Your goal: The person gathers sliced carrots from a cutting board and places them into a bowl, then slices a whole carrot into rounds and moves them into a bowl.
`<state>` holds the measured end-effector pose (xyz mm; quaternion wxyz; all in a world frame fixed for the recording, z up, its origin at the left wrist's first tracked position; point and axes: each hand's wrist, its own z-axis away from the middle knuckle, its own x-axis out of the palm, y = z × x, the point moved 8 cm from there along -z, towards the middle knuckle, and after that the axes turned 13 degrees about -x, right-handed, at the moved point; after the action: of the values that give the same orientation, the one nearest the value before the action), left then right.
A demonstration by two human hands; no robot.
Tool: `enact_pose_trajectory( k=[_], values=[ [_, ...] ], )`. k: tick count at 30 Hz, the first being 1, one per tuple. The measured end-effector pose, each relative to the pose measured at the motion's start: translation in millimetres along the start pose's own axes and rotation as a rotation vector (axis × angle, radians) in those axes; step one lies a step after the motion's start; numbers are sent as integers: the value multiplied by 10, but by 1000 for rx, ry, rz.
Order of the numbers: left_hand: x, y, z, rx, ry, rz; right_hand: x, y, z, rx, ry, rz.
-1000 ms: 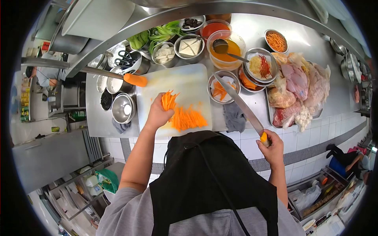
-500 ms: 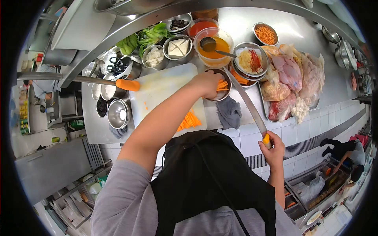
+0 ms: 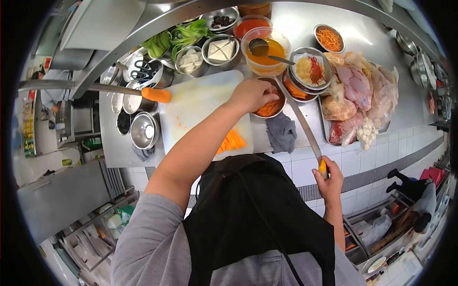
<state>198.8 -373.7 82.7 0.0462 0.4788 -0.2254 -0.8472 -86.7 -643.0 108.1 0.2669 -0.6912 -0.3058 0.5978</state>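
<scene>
My left hand is over a small metal bowl of shredded carrot, palm down, its fingers curled together at the bowl's far side. What they hold, if anything, is hidden. My right hand grips the yellow handle of a long knife, whose blade points up and left, past the bowl's right side. Left of the bowl, a white cutting board bears a pile of carrot strips near its front edge. A whole peeled carrot lies at the board's left edge.
Behind the board stand bowls of tofu and sauce with a ladle. A tray of bagged meat is at the right, a grey cloth near the front edge. A metal shelf rail crosses above. Another person is far right.
The carrot strips seen at my left fingers before no longer show there, and more of the bowl's shredded carrot is visible. My right hand keeps its grip on the knife. The view has shifted slightly.
</scene>
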Motion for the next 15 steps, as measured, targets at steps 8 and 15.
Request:
enact_pose_trajectory(
  k=[8, 15],
  values=[
    [-403, -1283, 916, -51, 807, 361, 20, 30, -75, 98, -126, -108],
    [840, -3147, 2636, -941, 746, 485, 340, 530, 288, 443, -708, -197]
  ],
)
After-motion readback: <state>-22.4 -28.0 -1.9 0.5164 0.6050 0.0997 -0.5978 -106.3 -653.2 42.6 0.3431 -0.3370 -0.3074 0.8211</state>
